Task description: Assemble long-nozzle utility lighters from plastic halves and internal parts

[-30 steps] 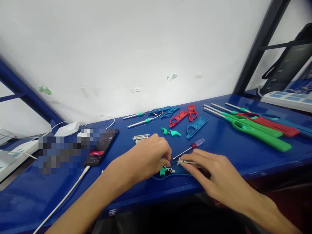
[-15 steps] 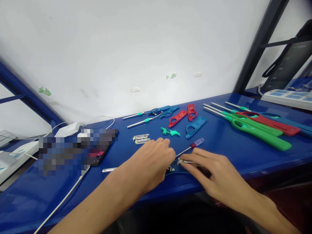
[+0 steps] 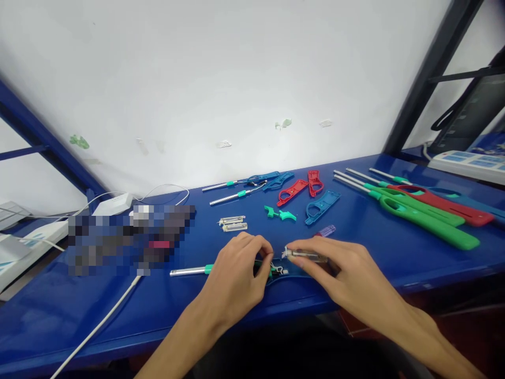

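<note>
At the near edge of the blue workbench [image 3: 355, 231], my left hand [image 3: 236, 273] pinches small parts at the open blue lighter shell [image 3: 286, 275]. A metal tube with a green collar [image 3: 189, 271] sticks out to the left from under that hand. My right hand [image 3: 339, 268] is closed on a clear gas cartridge with a metal end [image 3: 303, 255], held just above the shell. The two hands' fingertips nearly meet. A purple-handled screwdriver [image 3: 326, 230] lies just behind my right hand.
Finished green, red and blue long lighters [image 3: 418, 205] lie at the right. Loose shell halves [image 3: 311, 192], green triggers [image 3: 280, 213], two metal tubes [image 3: 232, 192] and small metal parts [image 3: 232, 223] lie behind. A phone with white cable [image 3: 98, 326] is at the left.
My left hand has drawn back toward me and curled into a pinch, uncovering the metal tube. My right hand has lifted the cartridge a little and shifted it left. The view has shifted slightly.
</note>
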Action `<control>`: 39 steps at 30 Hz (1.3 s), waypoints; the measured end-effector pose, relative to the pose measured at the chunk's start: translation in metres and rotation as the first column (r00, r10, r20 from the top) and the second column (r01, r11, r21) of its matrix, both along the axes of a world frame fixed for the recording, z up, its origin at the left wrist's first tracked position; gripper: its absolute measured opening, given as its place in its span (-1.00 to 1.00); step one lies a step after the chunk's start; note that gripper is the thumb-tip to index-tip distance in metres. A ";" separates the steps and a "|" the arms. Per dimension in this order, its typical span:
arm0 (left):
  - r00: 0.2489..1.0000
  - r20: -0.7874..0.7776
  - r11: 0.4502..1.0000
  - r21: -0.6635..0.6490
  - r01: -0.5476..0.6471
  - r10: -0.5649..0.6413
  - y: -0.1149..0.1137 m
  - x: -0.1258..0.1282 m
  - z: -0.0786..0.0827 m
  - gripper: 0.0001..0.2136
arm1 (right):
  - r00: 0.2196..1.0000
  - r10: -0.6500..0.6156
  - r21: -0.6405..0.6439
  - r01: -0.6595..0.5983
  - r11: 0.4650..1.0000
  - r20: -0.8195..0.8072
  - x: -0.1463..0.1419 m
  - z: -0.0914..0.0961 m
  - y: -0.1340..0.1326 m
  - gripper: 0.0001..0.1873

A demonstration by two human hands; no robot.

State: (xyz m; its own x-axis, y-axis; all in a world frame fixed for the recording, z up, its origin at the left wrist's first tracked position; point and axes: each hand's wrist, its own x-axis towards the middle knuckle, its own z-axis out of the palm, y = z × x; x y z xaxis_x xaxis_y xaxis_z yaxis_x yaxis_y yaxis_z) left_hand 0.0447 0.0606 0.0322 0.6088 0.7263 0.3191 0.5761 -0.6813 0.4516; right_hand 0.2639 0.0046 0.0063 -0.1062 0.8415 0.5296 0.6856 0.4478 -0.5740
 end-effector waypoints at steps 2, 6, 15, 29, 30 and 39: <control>0.999 0.048 1.000 0.006 -0.010 0.010 -0.001 0.000 -0.003 -0.89 | 1.000 -0.003 0.006 0.003 1.000 -0.004 -0.001 -0.001 0.000 -0.84; 0.994 0.108 1.000 0.005 -0.003 0.003 -0.002 0.000 -0.007 -0.88 | 1.000 0.009 0.009 -0.009 1.000 -0.008 0.000 -0.003 -0.001 -0.85; 0.986 0.160 0.999 0.004 0.035 -0.035 0.000 -0.001 -0.010 -0.88 | 0.999 0.038 -0.008 -0.038 0.999 0.016 -0.002 -0.002 0.001 -0.85; 0.986 0.150 0.996 0.058 0.071 -0.079 0.001 -0.001 -0.013 -0.88 | 0.998 0.023 -0.038 -0.021 0.999 0.061 -0.002 -0.002 0.000 -0.84; 0.986 0.146 0.995 0.066 0.074 -0.083 0.000 -0.001 -0.013 -0.89 | 0.997 0.023 -0.035 -0.021 0.999 0.068 -0.002 -0.003 0.000 -0.84; 0.991 0.087 0.985 0.145 0.091 -0.105 -0.001 -0.001 -0.015 -0.88 | 0.991 0.039 0.103 -0.053 0.993 0.129 -0.001 -0.008 -0.001 -0.77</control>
State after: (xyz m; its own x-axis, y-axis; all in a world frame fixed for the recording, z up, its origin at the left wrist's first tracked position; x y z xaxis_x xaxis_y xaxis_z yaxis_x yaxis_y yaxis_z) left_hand 0.0432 0.0598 0.0169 0.6372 0.6086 0.4729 0.4631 -0.7928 0.3963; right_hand 0.2629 0.0040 -0.0016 -0.2151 0.7739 0.5957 0.7270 0.5342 -0.4315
